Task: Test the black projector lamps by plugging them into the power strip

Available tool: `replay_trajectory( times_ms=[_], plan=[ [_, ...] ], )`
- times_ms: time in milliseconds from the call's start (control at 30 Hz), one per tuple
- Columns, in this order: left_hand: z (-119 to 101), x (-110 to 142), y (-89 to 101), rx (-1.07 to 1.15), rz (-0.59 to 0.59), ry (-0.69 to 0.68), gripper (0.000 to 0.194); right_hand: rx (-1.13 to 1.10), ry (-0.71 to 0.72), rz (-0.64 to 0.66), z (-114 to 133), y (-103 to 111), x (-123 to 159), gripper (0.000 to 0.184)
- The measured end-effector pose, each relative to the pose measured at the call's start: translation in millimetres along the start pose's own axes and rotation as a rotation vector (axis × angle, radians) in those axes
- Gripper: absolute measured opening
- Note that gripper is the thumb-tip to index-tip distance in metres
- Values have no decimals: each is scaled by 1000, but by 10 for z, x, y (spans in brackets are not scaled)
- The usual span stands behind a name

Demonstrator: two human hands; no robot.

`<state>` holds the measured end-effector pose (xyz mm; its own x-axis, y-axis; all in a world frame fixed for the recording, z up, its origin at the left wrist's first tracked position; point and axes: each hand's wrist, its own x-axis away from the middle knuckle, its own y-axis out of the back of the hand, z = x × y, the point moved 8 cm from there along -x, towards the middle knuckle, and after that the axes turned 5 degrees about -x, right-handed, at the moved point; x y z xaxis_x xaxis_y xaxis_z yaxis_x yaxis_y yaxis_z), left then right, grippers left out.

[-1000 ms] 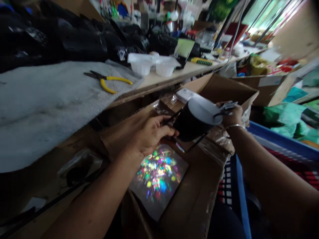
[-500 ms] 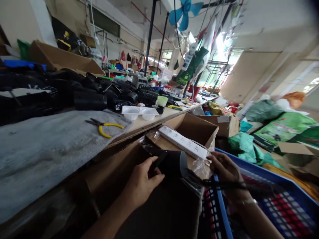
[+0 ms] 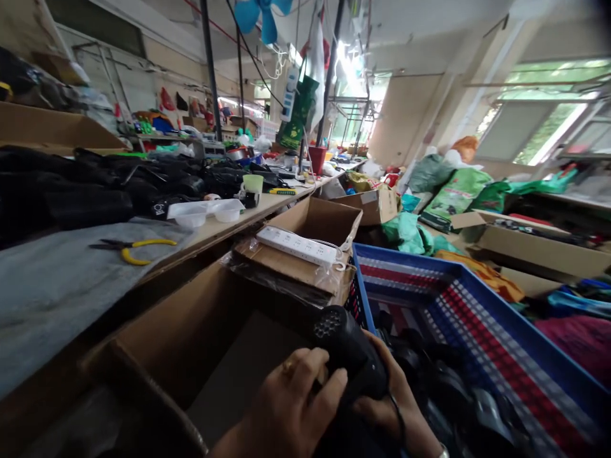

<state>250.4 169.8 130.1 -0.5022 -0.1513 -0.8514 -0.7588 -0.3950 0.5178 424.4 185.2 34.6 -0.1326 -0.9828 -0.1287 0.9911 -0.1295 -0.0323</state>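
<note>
A black hair dryer (image 3: 353, 346) is held low at the front, its pierced round end facing up and away. My right hand (image 3: 405, 404) is closed around the dryer's right side, thumb below. My left hand (image 3: 296, 397) presses curled fingers against the near left side; its palm side is hidden. A thin black cord (image 3: 400, 413) runs by the right hand. Beyond them a white power strip (image 3: 296, 247) lies on a cardboard box (image 3: 286, 270). An open carton (image 3: 191, 318) is to the left of the dryer.
Right of my hands stands a blue basket (image 3: 458, 277) holding several black dryers. Yellow-handled pliers (image 3: 138, 248) lie on the grey-covered worktable (image 3: 62, 280). White plastic trays (image 3: 205, 213) and heaped black goods (image 3: 90, 191) are farther back. Sacks (image 3: 453, 194) and cartons lie at the right.
My right hand has left the power strip's end and taken hold of the hair dryer. The dryer is nearer, its pierced end now showing. My view has swung right.
</note>
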Motion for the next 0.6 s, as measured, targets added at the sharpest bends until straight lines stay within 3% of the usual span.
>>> replay_trajectory(
  times_ms=[100, 333, 500, 600],
  plan=[
    [-52, -45, 72, 43, -47, 42, 37, -118, 0, 43, -44, 54, 190, 93],
    [-213, 58, -96, 287, 43, 54, 64, -98, 27, 60, -52, 102, 402, 95],
    [-230, 76, 6, 343, 45, 96, 49, -100, -30, 77, -47, 121, 547, 95],
    [-280, 94, 59, 344, 81, 140, 34, -123, -97, 163, -15, 120, 704, 101]
  ],
)
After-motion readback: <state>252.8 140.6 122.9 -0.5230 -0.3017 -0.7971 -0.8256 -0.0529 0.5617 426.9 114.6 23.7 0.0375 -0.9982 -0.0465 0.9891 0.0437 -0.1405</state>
